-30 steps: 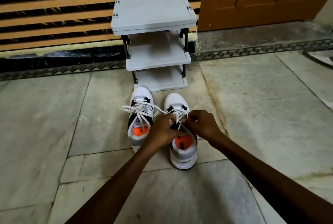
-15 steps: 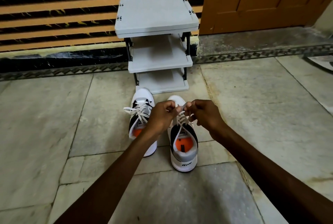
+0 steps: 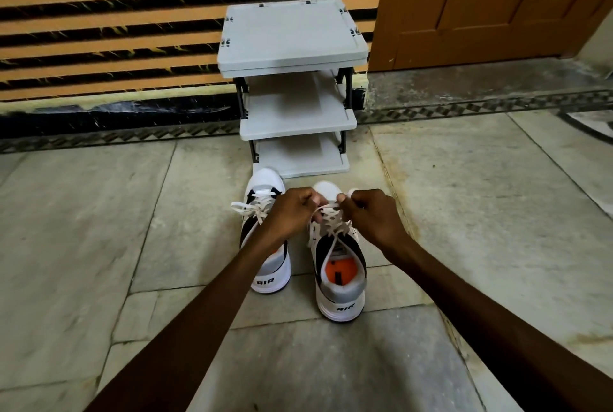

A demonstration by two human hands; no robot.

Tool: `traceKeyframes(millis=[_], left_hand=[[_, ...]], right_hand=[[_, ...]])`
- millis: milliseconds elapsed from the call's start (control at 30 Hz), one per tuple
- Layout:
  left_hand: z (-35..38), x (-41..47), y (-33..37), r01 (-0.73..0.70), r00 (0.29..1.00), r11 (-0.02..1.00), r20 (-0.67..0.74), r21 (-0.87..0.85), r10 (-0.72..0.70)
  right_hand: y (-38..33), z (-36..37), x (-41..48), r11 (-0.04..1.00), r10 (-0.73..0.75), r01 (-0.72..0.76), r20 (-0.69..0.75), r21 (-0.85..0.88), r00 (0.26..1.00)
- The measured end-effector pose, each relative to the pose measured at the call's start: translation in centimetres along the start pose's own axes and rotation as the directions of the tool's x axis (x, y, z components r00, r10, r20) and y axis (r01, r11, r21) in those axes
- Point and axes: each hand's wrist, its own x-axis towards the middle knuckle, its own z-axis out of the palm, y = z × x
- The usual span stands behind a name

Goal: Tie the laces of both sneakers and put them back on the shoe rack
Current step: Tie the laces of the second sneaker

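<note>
Both hands are busy over the right shoe [image 3: 338, 265], which stands at the centre of the frame, heel toward the person. The left hand [image 3: 292, 216] is closed in a pinching grip on one lace end, and the right hand [image 3: 371, 216] is closed the same way on the other; the lace [image 3: 326, 207] runs taut between the two fists, just above the shoe's tongue. It looks like the first knot is being drawn, or a loop is about to be formed; the fingers hide which.

To do this well, I'd judge the pull should be even on both ends and kept low toward the eyelets, so the crossing seats flat and the shoe does not tip or slide on the smooth floor [image 3: 99, 245]. Enough lace should be left on each side for two loops.

The left shoe [image 3: 265, 245] stands just beside it, toward centre left, partly under the left forearm. Its lace [image 3: 245, 209] lies spread to the sides; whether a bow is finished there I cannot tell.

The rack [image 3: 292, 43], grey with three shelves, stands at upper centre against the striped wall [image 3: 116, 30], just beyond the shoe toes. Its shelves look bare, so nothing blocks the put-back. A wooden door [image 3: 481, 3] fills the upper right, well apart from the work.
</note>
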Motion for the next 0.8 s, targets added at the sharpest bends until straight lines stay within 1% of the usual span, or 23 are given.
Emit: traceKeyframes(millis=[67, 133, 167, 300, 367, 400, 467, 500, 533, 600, 700, 733, 800], left_hand=[[0.0, -0.6, -0.5, 0.019, 0.999, 0.996, -0.035, -0.082, -0.022], [0.1, -1.1, -0.5, 0.029, 1.000, 0.984, 0.000, -0.174, -0.029], [0.3, -1.2, -0.5, 0.036, 0.999, 0.983, 0.026, -0.181, -0.031], [1.5, -1.5, 0.1, 0.121, 0.993, 0.988, 0.020, -0.101, -0.119], [2.3, -1.4, 0.3, 0.130, 0.991, 0.991, -0.017, -0.026, -0.131], [2.6, -1.2, 0.2, 0.107, 0.994, 0.992, -0.040, 0.073, -0.104], [3.2, -1.1, -0.1, 0.033, 0.998, 0.955, -0.055, 0.295, -0.017], [3.5, -1.1, -0.2, -0.011, 0.999, 0.933, -0.045, 0.360, 0.029], [3.7, -1.2, -0.2, -0.045, 0.997, 0.924, -0.034, 0.379, 0.062], [3.9, -1.4, -0.1, -0.094, 0.995, 0.941, -0.007, 0.326, 0.102], [3.9, -1.6, -0.2, -0.099, 0.995, 0.965, 0.030, 0.244, 0.095], [4.0, -1.7, -0.3, -0.098, 0.995, 0.965, 0.021, 0.244, 0.096], [3.9, -1.6, -0.5, -0.084, 0.993, 0.968, -0.058, 0.234, 0.100]], right_hand=[[0.5, -0.4, 0.0, 0.997, 0.037, -0.035, -0.024, 0.062, 0.999], [0.7, -0.6, 0.1, 0.991, 0.070, -0.067, -0.020, 0.119, 0.997], [0.8, -0.7, 0.2, 0.987, 0.081, -0.078, -0.015, 0.142, 0.997], [0.3, -0.6, 0.4, 0.975, 0.086, -0.089, 0.022, 0.206, 0.996], [0.2, -0.4, 0.5, 0.987, 0.061, -0.065, 0.033, 0.145, 0.998], [0.2, -0.4, 0.5, 0.994, 0.042, -0.044, 0.031, 0.100, 0.999], [0.5, -0.3, 0.6, 0.999, 0.009, -0.010, 0.026, 0.041, 1.000], [0.6, -0.4, 0.6, 1.000, -0.004, 0.004, 0.024, 0.028, 1.000], [0.8, -0.5, 0.5, 1.000, -0.012, 0.012, 0.022, 0.021, 1.000], [1.0, -0.5, 0.6, 1.000, -0.012, 0.012, 0.011, 0.025, 1.000], [1.0, -0.7, 0.4, 0.997, 0.004, -0.005, 0.011, 0.071, 1.000], [0.9, -0.8, 0.3, 0.996, 0.009, -0.010, 0.016, 0.093, 1.000], [0.8, -0.8, 0.2, 0.994, 0.012, -0.014, 0.016, 0.111, 1.000]])
